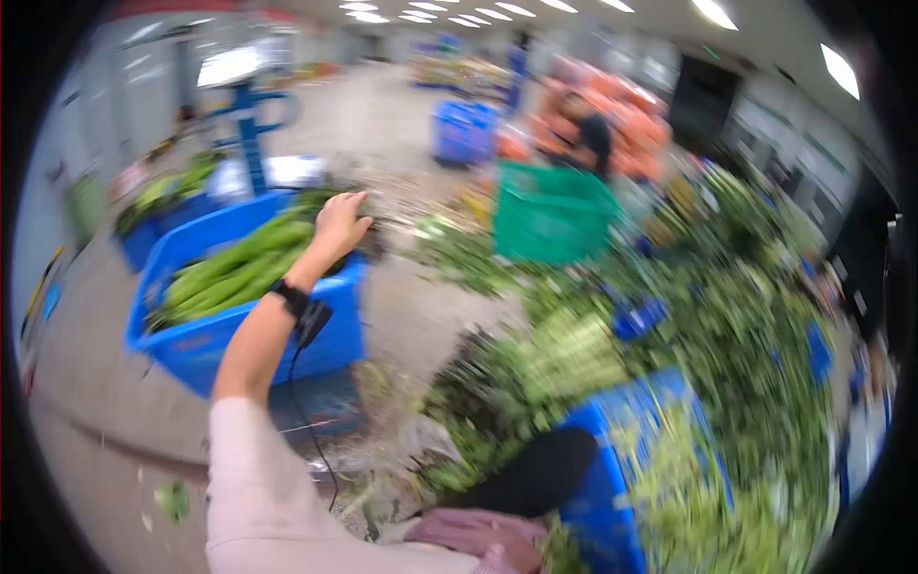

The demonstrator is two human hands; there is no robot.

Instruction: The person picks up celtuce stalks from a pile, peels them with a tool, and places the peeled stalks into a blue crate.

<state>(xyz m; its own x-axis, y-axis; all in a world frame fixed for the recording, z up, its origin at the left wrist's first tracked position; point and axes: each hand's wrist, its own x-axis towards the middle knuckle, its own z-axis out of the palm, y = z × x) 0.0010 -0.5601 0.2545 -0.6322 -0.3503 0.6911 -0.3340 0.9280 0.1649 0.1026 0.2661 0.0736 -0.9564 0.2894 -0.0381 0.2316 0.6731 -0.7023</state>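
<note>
My left hand (342, 226) reaches out over the far right corner of a blue crate (258, 335), its fingers apart and nothing visible in them. Whether it touches the leafy ends below is blurred. Long green stalk vegetables (239, 268) fill that crate. On my left wrist sits a black band (291, 298) with a small device and a hanging cable. My right hand is out of sight. Near my dark-clad knee (535, 469), a second blue crate (593, 488) contains pale green leaf and stalk pieces.
A large heap of leafy greens (746, 316) covers the floor at right, with a green basket (555, 212) at its far edge. Behind it, a person (593, 139) is near stacked orange bags (636, 115). A blue scale post (251, 143) stands beyond the left crate.
</note>
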